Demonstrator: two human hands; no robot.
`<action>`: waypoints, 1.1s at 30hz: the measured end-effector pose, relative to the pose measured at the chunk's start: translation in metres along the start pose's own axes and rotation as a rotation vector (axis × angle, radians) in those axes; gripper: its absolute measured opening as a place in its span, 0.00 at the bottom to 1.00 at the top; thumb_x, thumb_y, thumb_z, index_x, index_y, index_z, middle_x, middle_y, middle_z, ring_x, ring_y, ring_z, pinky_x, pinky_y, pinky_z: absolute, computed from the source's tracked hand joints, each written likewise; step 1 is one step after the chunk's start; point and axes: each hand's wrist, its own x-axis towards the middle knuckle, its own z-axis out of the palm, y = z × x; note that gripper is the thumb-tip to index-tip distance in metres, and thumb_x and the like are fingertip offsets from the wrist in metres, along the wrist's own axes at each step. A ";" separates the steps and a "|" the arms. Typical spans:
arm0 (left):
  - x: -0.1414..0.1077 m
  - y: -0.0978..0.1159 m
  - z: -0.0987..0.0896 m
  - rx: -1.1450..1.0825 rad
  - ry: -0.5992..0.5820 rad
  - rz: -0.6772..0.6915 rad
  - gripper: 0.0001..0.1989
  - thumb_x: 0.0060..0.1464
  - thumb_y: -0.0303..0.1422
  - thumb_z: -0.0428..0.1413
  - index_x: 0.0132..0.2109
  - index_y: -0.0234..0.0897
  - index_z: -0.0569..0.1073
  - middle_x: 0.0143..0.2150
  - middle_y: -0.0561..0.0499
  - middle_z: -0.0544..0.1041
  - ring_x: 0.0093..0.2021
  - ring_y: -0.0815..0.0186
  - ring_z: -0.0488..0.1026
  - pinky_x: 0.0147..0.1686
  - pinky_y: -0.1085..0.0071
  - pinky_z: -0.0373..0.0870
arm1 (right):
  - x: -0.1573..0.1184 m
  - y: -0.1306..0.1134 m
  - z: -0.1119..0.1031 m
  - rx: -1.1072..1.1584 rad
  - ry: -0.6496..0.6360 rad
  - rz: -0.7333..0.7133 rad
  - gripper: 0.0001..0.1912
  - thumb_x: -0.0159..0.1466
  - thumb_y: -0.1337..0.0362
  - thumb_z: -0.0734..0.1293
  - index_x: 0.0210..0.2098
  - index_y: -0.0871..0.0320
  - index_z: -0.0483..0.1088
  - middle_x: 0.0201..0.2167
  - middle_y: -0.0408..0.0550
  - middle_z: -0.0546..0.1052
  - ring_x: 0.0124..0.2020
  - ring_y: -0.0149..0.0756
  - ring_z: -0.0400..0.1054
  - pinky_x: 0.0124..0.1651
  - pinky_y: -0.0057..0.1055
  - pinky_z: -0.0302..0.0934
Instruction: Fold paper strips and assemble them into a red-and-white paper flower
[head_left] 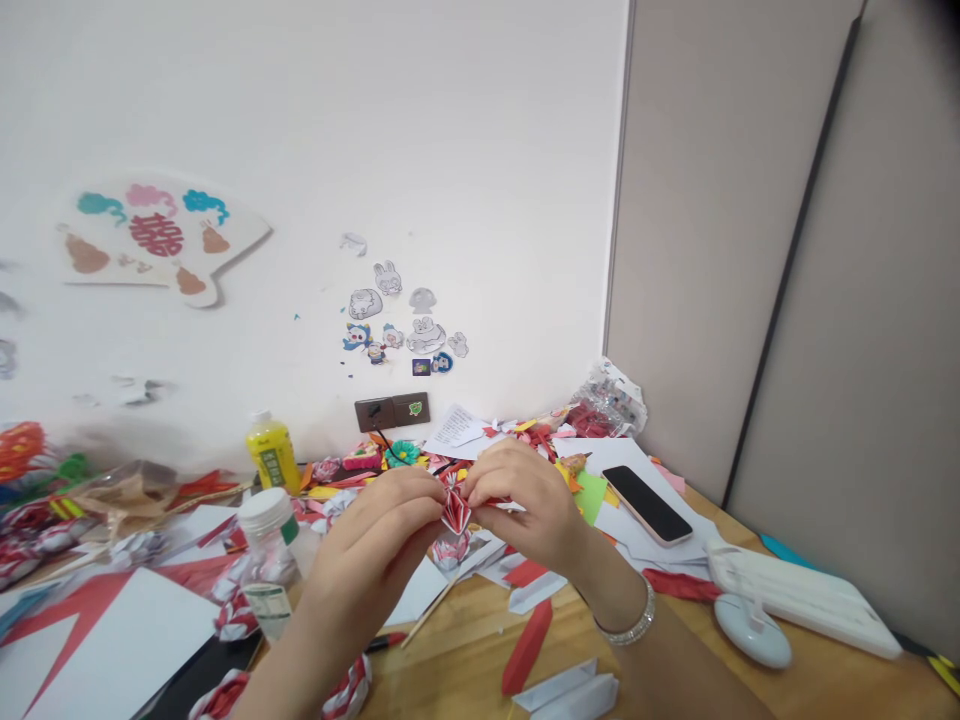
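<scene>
Between my two hands, above the cluttered table, is a small folded paper piece (456,508) in red and white with pointed layers. My left hand (390,520) pinches its left side, and my right hand (525,495) grips the right side with thumb and fingers. Part of the piece is hidden behind the fingertips. Just below it lies a pink and white folded paper ornament (451,550). On the table under my right hand are a folded red paper strip (527,647) and several white folded strips (570,692).
A clear jar (266,535) and yellow bottle (272,450) stand to the left. White sheets (142,635) and red-white paper pieces spread across the left side. On the right lie a phone (647,505), a mouse (752,630) and a white keyboard-like slab (806,598). A wooden stick (429,612) rests near the middle.
</scene>
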 end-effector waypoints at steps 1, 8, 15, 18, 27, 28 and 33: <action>0.000 0.000 0.000 -0.004 0.003 0.003 0.08 0.51 0.20 0.51 0.35 0.39 0.68 0.34 0.49 0.77 0.37 0.66 0.74 0.38 0.69 0.72 | 0.000 0.000 0.000 0.000 0.003 -0.002 0.03 0.61 0.69 0.63 0.31 0.56 0.64 0.29 0.45 0.74 0.34 0.32 0.67 0.40 0.33 0.63; 0.000 0.004 -0.003 0.027 0.027 -0.002 0.08 0.51 0.21 0.51 0.34 0.39 0.68 0.38 0.47 0.77 0.38 0.66 0.74 0.37 0.70 0.72 | 0.002 -0.006 -0.002 -0.017 0.022 -0.036 0.02 0.61 0.69 0.63 0.33 0.57 0.66 0.31 0.46 0.75 0.37 0.31 0.68 0.41 0.32 0.63; 0.004 0.006 -0.007 0.011 0.024 0.021 0.09 0.52 0.21 0.50 0.36 0.40 0.67 0.37 0.47 0.79 0.38 0.65 0.75 0.38 0.68 0.73 | 0.004 -0.012 -0.001 -0.066 0.067 -0.066 0.04 0.62 0.68 0.61 0.36 0.56 0.67 0.30 0.46 0.76 0.35 0.31 0.69 0.39 0.32 0.64; 0.004 0.007 -0.007 0.015 0.025 0.023 0.09 0.51 0.21 0.50 0.36 0.41 0.67 0.36 0.47 0.78 0.37 0.66 0.75 0.37 0.69 0.73 | 0.004 -0.012 -0.001 -0.083 0.075 -0.065 0.04 0.62 0.68 0.62 0.36 0.56 0.67 0.31 0.46 0.76 0.35 0.32 0.69 0.39 0.32 0.64; 0.005 0.008 -0.006 0.051 0.065 0.042 0.10 0.50 0.21 0.50 0.34 0.42 0.66 0.34 0.49 0.78 0.34 0.66 0.74 0.34 0.68 0.72 | 0.003 -0.014 -0.002 -0.092 0.093 -0.083 0.05 0.61 0.69 0.62 0.36 0.56 0.69 0.31 0.46 0.76 0.35 0.31 0.69 0.39 0.32 0.64; 0.005 0.008 -0.006 0.049 0.067 0.038 0.10 0.50 0.20 0.50 0.34 0.42 0.66 0.34 0.50 0.77 0.34 0.66 0.74 0.34 0.68 0.72 | 0.003 -0.014 -0.002 -0.094 0.096 -0.087 0.05 0.61 0.69 0.62 0.36 0.56 0.69 0.31 0.46 0.76 0.35 0.31 0.69 0.39 0.32 0.64; 0.005 0.009 -0.006 0.024 0.060 0.021 0.10 0.49 0.19 0.50 0.34 0.41 0.65 0.33 0.50 0.75 0.35 0.67 0.73 0.33 0.70 0.71 | 0.002 -0.017 -0.002 -0.124 0.113 -0.147 0.08 0.60 0.72 0.63 0.38 0.57 0.68 0.32 0.47 0.76 0.37 0.31 0.69 0.39 0.31 0.66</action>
